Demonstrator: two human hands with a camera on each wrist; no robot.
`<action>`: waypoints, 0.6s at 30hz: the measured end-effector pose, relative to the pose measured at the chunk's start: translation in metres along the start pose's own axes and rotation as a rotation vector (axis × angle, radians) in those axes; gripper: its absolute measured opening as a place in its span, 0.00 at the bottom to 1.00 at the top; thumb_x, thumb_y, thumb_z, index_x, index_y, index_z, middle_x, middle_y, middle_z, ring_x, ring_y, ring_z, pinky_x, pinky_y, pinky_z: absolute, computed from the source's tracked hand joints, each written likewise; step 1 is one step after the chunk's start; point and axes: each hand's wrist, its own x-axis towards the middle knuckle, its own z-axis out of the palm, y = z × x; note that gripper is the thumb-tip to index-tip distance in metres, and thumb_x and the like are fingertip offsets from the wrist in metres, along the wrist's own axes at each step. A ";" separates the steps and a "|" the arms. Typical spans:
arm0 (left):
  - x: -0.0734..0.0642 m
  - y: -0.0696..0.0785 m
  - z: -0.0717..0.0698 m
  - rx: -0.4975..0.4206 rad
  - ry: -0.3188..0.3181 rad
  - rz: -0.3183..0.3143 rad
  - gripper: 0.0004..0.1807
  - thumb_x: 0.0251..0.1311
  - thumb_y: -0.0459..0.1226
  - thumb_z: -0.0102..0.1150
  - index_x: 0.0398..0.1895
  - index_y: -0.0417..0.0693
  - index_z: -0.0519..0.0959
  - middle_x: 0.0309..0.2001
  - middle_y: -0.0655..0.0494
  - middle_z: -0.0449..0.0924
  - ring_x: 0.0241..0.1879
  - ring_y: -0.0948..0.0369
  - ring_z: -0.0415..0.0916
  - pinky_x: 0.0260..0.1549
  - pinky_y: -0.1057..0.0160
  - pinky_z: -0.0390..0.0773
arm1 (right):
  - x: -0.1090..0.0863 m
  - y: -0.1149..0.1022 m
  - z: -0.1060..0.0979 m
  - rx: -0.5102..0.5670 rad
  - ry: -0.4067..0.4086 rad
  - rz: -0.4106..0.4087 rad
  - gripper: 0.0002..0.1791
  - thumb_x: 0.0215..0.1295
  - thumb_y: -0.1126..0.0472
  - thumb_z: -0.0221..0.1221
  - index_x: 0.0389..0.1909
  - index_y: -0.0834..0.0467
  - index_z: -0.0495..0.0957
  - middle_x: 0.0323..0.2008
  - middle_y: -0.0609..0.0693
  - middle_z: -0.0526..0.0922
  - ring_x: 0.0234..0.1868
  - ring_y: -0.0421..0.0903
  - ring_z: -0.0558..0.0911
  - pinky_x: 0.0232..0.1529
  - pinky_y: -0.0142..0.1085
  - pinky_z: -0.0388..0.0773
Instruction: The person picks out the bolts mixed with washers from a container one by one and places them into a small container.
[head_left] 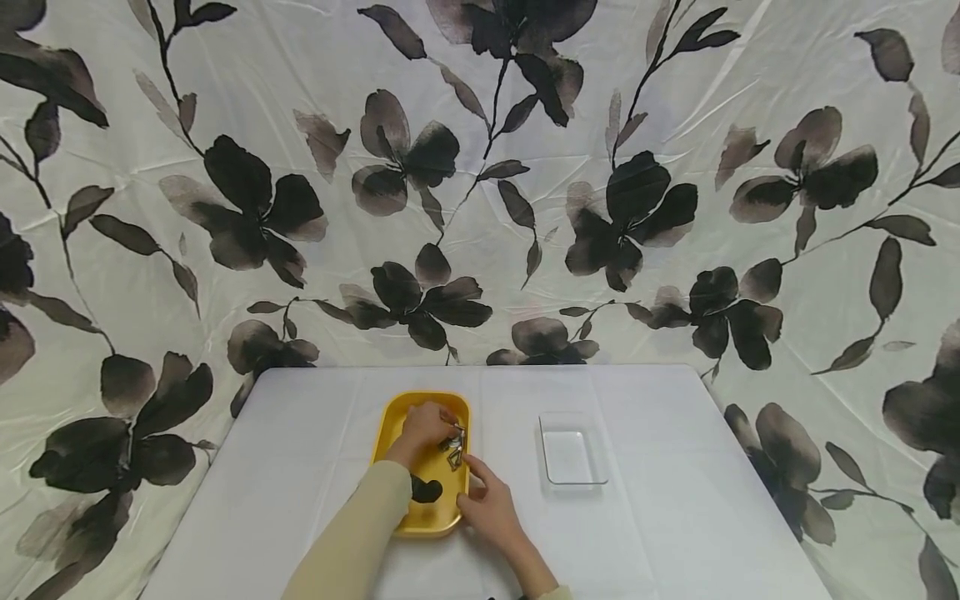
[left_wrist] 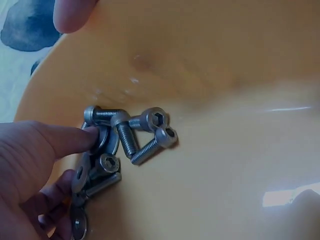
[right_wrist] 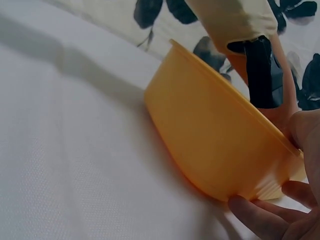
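Note:
A yellow tray point(head_left: 442, 510) stands on the white table. My left hand point(head_left: 426, 425) reaches into its far right corner, where metal socket-head bolts point(head_left: 455, 457) lie in a small pile. In the left wrist view, the thumb and curled fingers pinch metal washers point(left_wrist: 80, 177) at the pile's edge, partly hidden by the hand. Several bolts point(left_wrist: 128, 140) lie beside them on the tray floor. My right hand point(head_left: 491, 504) holds the tray's right side; in the right wrist view, its thumb is at the rim and its fingers touch the outer wall low down.
A clear rectangular container point(head_left: 576, 482) sits on the table point(head_left: 675, 517) right of the tray. Behind the table hangs a white cloth point(head_left: 540, 267) with dark flowers. A black device point(head_left: 426, 491) is strapped at the left wrist, over the tray.

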 end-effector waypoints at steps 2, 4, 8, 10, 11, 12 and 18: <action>0.000 0.000 0.000 0.001 0.008 0.008 0.08 0.49 0.43 0.73 0.31 0.50 0.87 0.30 0.61 0.84 0.39 0.52 0.72 0.52 0.48 0.61 | -0.001 -0.002 0.000 0.009 -0.002 -0.001 0.33 0.57 0.72 0.58 0.67 0.58 0.69 0.62 0.69 0.68 0.39 0.54 0.83 0.28 0.40 0.82; -0.001 0.000 0.000 -0.009 0.020 0.019 0.09 0.48 0.43 0.73 0.29 0.49 0.87 0.28 0.62 0.83 0.37 0.54 0.74 0.54 0.47 0.59 | -0.001 -0.003 0.000 0.026 -0.005 -0.003 0.33 0.57 0.72 0.58 0.67 0.58 0.69 0.62 0.70 0.68 0.40 0.57 0.83 0.29 0.43 0.82; -0.002 -0.006 -0.001 -0.039 0.038 0.024 0.11 0.46 0.45 0.75 0.26 0.49 0.87 0.23 0.64 0.81 0.32 0.58 0.75 0.50 0.51 0.67 | 0.001 -0.001 0.001 0.062 -0.012 -0.008 0.33 0.57 0.72 0.58 0.67 0.58 0.68 0.63 0.71 0.67 0.43 0.62 0.82 0.29 0.47 0.82; -0.002 -0.008 -0.003 -0.063 0.042 0.031 0.11 0.46 0.45 0.76 0.25 0.49 0.87 0.22 0.64 0.81 0.29 0.60 0.74 0.41 0.56 0.73 | 0.002 0.000 0.001 0.056 -0.012 -0.004 0.33 0.57 0.71 0.58 0.67 0.58 0.68 0.63 0.71 0.67 0.43 0.60 0.82 0.29 0.46 0.82; -0.002 -0.009 -0.004 -0.075 0.042 0.032 0.10 0.46 0.45 0.76 0.24 0.49 0.86 0.22 0.64 0.80 0.27 0.61 0.74 0.36 0.59 0.74 | 0.002 0.001 0.002 0.054 -0.013 -0.005 0.34 0.57 0.71 0.58 0.67 0.58 0.68 0.62 0.71 0.67 0.42 0.59 0.82 0.29 0.45 0.82; -0.003 -0.010 -0.006 -0.087 0.043 0.033 0.10 0.46 0.45 0.76 0.23 0.50 0.86 0.21 0.63 0.80 0.26 0.62 0.74 0.31 0.61 0.75 | 0.004 0.006 0.003 0.046 -0.012 -0.003 0.34 0.57 0.71 0.58 0.68 0.57 0.67 0.63 0.70 0.67 0.43 0.58 0.82 0.28 0.43 0.82; -0.008 -0.011 -0.013 -0.152 0.021 0.020 0.09 0.47 0.43 0.75 0.25 0.48 0.86 0.22 0.61 0.80 0.23 0.61 0.74 0.24 0.64 0.74 | 0.015 0.039 0.007 0.006 0.004 0.005 0.36 0.56 0.70 0.59 0.69 0.56 0.66 0.64 0.66 0.68 0.42 0.52 0.83 0.26 0.35 0.81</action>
